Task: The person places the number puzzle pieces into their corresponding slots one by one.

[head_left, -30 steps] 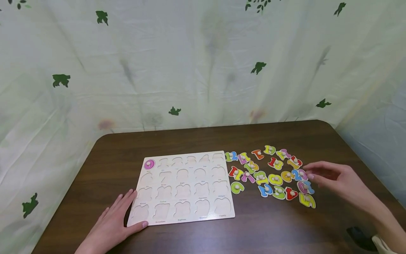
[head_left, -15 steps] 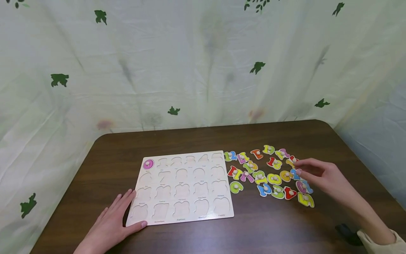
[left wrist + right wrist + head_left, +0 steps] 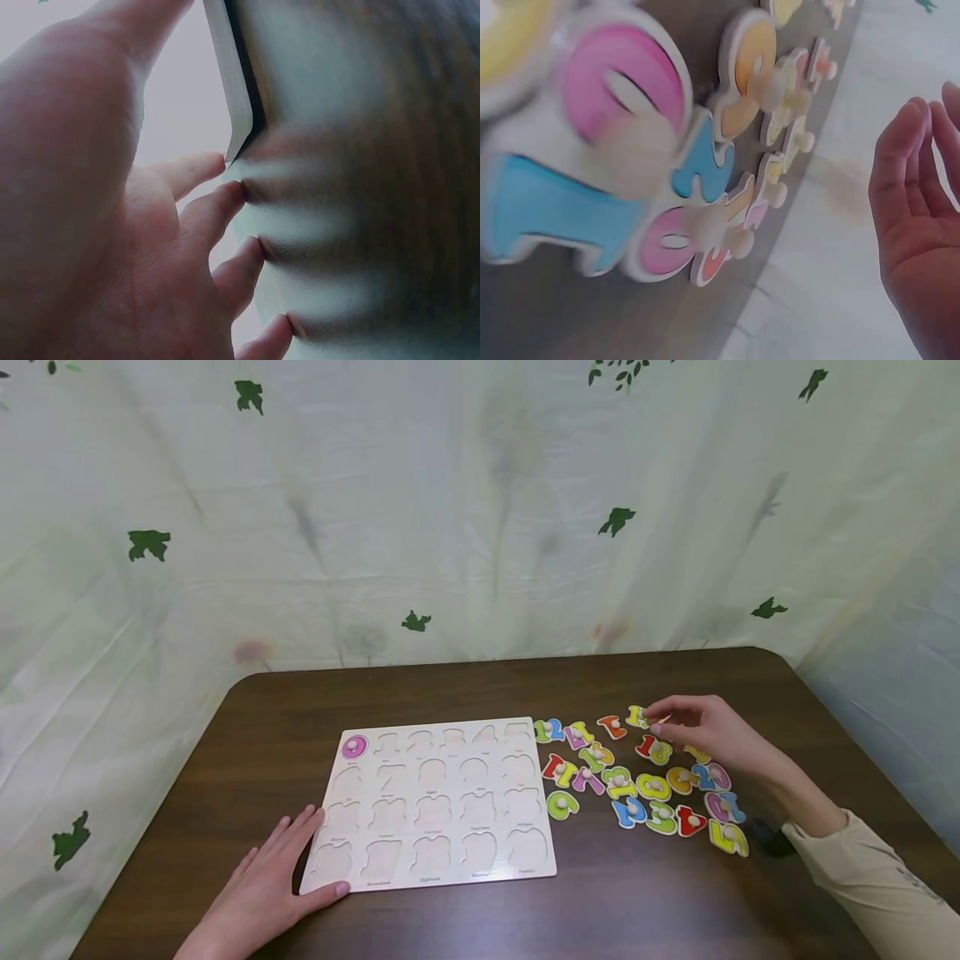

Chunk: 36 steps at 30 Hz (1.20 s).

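Observation:
My left hand [image 3: 262, 881] rests at the left edge of a pale wooden number puzzle board [image 3: 415, 814], thumb at its near corner and fingers spread along its side. The left wrist view shows the fingertips on the tabletop beside the board's edge [image 3: 234, 82]. A round purple zero [image 3: 355, 747] fills the top left recess. My right hand [image 3: 708, 727] hovers over the far right of the loose knobbed number pieces, thumb and fingertips slightly apart. Those fingertips are right by a yellow-green number piece [image 3: 637, 717]. In the right wrist view, nothing shows between the fingers of this hand [image 3: 922, 202].
Several loose number pieces lie close together right of the board, among them a red four [image 3: 690, 821], a green three [image 3: 662, 817] and a yellow-green five [image 3: 728, 838]. The dark brown table [image 3: 465, 681] ends at a pale curtain [image 3: 480, 527] with leaf prints.
My right hand has moved left and away from me, from the blue-and-purple piece at the right to the far pieces. My left hand and the board have stayed in place.

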Tool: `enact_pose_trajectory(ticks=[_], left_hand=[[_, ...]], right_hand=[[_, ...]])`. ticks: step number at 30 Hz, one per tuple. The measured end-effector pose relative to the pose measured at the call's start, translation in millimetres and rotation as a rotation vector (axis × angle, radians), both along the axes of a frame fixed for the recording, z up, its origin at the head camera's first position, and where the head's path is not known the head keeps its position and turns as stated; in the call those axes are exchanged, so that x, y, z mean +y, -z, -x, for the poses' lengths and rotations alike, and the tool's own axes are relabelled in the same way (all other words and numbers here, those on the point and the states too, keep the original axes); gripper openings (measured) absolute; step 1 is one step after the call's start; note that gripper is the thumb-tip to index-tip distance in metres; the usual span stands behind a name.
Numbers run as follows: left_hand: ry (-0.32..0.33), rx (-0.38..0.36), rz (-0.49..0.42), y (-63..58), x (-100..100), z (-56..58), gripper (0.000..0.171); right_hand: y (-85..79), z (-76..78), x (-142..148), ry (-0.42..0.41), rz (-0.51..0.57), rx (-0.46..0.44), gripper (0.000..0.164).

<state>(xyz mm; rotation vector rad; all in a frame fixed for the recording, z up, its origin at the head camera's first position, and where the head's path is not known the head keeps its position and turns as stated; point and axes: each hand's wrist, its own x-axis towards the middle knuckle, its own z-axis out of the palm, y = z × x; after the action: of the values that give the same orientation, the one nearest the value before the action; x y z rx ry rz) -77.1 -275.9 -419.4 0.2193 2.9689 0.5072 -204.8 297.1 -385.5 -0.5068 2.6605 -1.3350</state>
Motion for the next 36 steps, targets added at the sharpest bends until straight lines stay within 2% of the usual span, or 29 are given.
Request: enact_pose_trajectory(ticks=[9, 16, 19, 23, 31, 36], left_hand=[[-0.012, -0.003, 0.004, -0.8, 0.0, -0.5, 0.11], [-0.015, -0.012, 0.009, -1.5, 0.1, -0.1, 0.111], [-0.013, -0.013, 0.007, -1.8, 0.7, -0.4, 0.111], [-0.011, 0.005, 0.002, -2.2, 1.1, -0.5, 0.109], [-0.003, 0.029, -0.01, -2.9, 1.4, -1.2, 0.107], [-0.011, 0.021, -0.01, -1.6, 1.4, -1.3, 0.108]], right_hand=[[5.6, 47.2, -13.1, -0.139, -0.081, -0.059, 0.026], [8.3, 71.4, -20.3, -0.275, -0.198, -0.128, 0.025], [11.5, 76.6, -20.0, -0.321, -0.206, -0.164, 0.025], [16.0, 78.9, -19.9, -0.34, -0.198, -0.177, 0.024], [19.8, 79.3, -21.6, -0.341, -0.184, -0.159, 0.02], [19.5, 80.5, -23.1, -0.304, -0.232, -0.146, 0.018]])
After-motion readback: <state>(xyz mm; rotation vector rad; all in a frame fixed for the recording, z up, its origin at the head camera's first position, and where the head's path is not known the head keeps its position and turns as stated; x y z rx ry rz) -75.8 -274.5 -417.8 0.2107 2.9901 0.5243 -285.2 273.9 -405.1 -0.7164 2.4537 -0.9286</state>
